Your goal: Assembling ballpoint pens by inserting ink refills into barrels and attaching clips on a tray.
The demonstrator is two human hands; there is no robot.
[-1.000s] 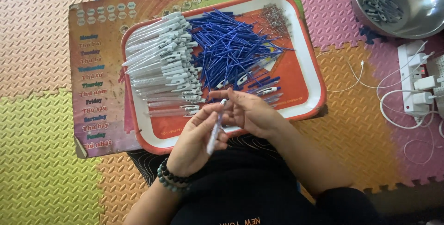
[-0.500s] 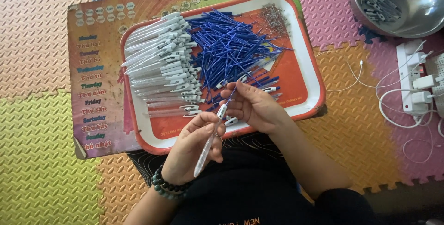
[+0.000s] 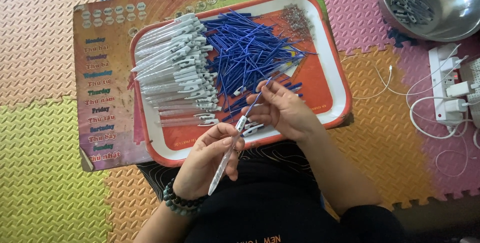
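Mid-assembly, by the look of it: one blue refill (image 3: 255, 100) part-way into a clear pen barrel (image 3: 226, 158). Left hand (image 3: 210, 160) closed around the barrel; right hand (image 3: 282, 108) pinching the refill just above. Beyond the hands, on the orange tray (image 3: 340, 98), many white barrels (image 3: 175, 73) and loose refills (image 3: 245, 48) unpaired.

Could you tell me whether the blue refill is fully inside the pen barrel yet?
Not fully: the blue refill enters the pen barrel at its top, while most of it sticks out toward the right hand.
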